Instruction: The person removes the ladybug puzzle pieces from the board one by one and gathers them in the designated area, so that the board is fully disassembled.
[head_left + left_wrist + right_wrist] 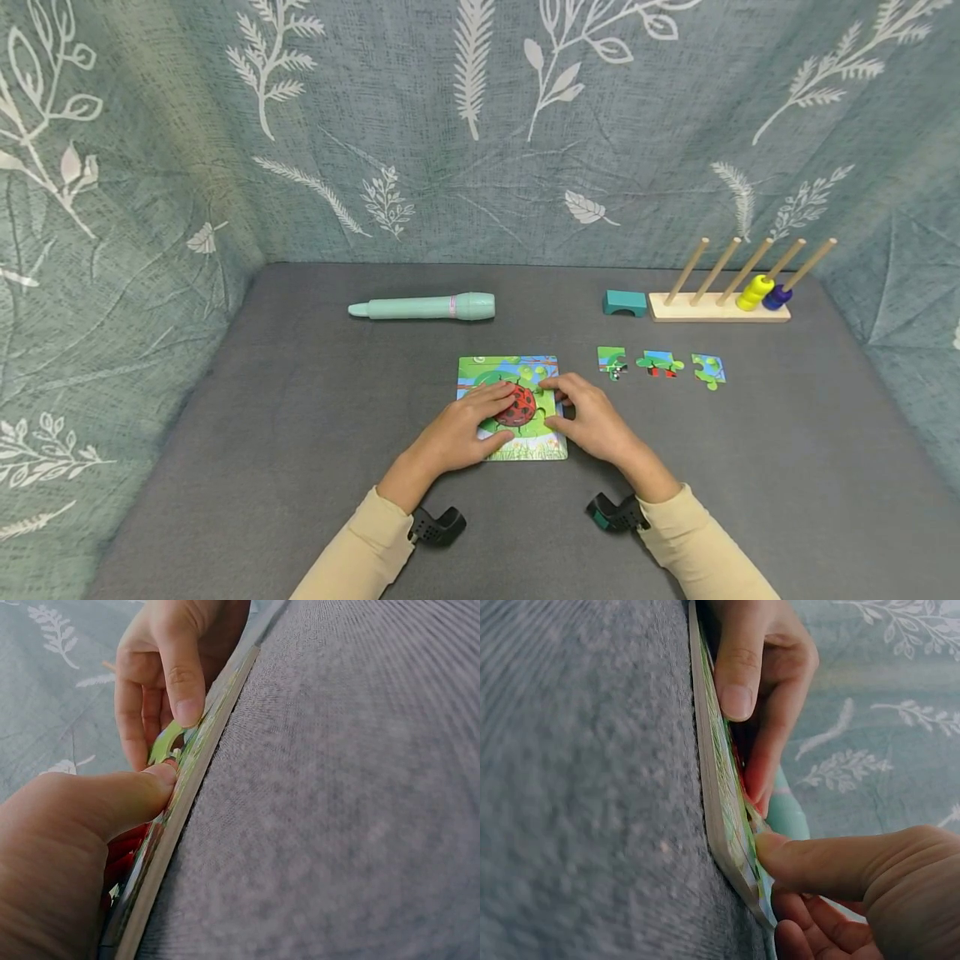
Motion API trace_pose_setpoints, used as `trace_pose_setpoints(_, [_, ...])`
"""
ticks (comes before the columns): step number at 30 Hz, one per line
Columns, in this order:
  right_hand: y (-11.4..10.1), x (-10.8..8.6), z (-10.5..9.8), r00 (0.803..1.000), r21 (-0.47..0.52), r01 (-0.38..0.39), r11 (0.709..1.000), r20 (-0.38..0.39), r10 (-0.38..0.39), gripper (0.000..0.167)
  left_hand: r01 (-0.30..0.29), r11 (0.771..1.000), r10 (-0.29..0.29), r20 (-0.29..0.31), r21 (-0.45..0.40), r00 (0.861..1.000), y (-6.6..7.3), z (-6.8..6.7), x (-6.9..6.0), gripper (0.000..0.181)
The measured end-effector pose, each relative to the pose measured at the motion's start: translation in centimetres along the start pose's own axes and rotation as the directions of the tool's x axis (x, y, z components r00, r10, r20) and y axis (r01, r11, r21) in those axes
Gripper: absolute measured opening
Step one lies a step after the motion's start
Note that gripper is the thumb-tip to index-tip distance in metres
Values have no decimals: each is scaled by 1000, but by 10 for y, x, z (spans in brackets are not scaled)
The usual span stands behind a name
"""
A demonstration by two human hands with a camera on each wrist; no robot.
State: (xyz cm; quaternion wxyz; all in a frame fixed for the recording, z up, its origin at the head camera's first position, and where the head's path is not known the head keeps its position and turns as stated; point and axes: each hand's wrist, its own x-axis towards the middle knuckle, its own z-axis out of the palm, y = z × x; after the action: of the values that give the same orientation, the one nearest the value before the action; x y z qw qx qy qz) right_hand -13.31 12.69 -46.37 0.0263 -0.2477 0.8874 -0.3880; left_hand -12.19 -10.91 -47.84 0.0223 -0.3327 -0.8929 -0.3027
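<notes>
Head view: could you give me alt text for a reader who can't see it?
A person's left hand rests on a ladybug puzzle while the right hand pinches a piece at its right side. Three loose pieces lie further right on the grey table; behind sit a mint-green tube, a teal block and a wooden peg stand.

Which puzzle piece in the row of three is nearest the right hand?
The leftmost piece; the middle one and rightmost one lie farther from the right hand.
</notes>
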Motion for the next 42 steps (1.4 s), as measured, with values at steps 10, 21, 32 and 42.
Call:
trace_pose_setpoints(10, [5,0,-8,999,58,-33,998,5,32,43,9,1000,-9,0,1,1000,1,0,0,53])
trace_pose_setpoints(21, [17,-8,-31,994,134,-90,987,67,82,44,14,1000,-14,15,-6,1000,4,1,-3,54])
trace_pose_setpoints(32, [40,-32,-61,989,75,-144,987,33,142,44,12,1000,-12,7,-5,1000,5,2,-6,53])
trace_pose_setpoints(42, [68,-68,-98,978,37,-205,978,-23,206,45,21,1000,-21,5,-10,1000,5,4,-6,53])
